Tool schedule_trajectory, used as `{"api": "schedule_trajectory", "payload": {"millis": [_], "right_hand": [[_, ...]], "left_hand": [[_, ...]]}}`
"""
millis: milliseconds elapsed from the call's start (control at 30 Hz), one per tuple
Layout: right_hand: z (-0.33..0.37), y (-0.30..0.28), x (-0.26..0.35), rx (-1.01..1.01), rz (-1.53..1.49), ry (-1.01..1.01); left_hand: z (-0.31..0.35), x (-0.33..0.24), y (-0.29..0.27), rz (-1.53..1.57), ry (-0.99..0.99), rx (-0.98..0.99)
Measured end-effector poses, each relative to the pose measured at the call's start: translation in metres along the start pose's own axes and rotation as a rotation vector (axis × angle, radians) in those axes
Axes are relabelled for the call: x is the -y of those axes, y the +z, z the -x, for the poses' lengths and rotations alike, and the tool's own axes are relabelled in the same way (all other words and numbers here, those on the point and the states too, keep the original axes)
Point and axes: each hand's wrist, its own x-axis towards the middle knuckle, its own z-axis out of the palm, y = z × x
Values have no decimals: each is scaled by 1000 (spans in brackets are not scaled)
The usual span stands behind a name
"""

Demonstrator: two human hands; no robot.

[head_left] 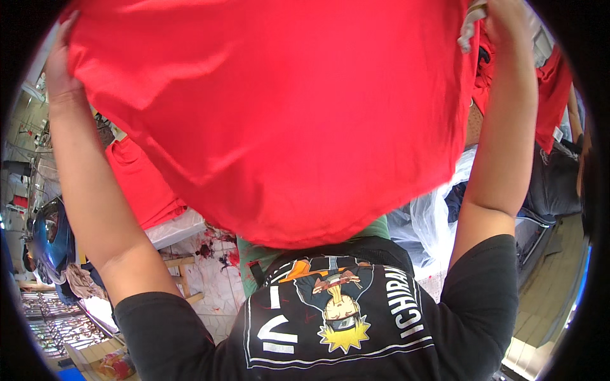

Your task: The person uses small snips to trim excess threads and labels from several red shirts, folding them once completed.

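A large piece of red fabric [286, 120] hangs spread between my raised hands, its curved lower edge falling to my lap. At the far left, my left hand [60, 73] grips one side of it, with the fingers partly behind the cloth. My right hand [505, 25] is closed at the upper right side of the fabric. By those fingers sits a small pale object [469, 28], too blurred to name. Whatever lies directly behind the cloth is hidden.
Folded red cloth [143, 184] lies on a surface to the left. Clear plastic sheeting [422, 225] is bunched at the right of my lap. More red fabric [553, 95] hangs at the far right. Thread scraps and red bits [213, 247] litter the pale floor.
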Motion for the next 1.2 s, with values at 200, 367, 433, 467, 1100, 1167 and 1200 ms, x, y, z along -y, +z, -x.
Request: {"api": "schedule_trajectory", "payload": {"millis": [200,367,433,467,1100,1167,1200], "right_hand": [[-16,-2,-83,525,724,-54],[33,-40,-76,739,1043,-3],[48,-69,-83,639,876,205],[50,-110,-95,621,906,88],[207,-125,-178,439,1236,-23],[205,-120,-191,285,1260,-27],[204,-118,-195,227,1238,-35]], "left_hand": [[-97,134,-24,-1245,203,-11],[20,229,62,-1223,53,333],[132,232,102,-945,108,553],[184,229,122,-862,119,626],[321,213,166,-582,-43,571],[305,189,154,-587,86,507],[301,185,141,-590,89,421]]}}
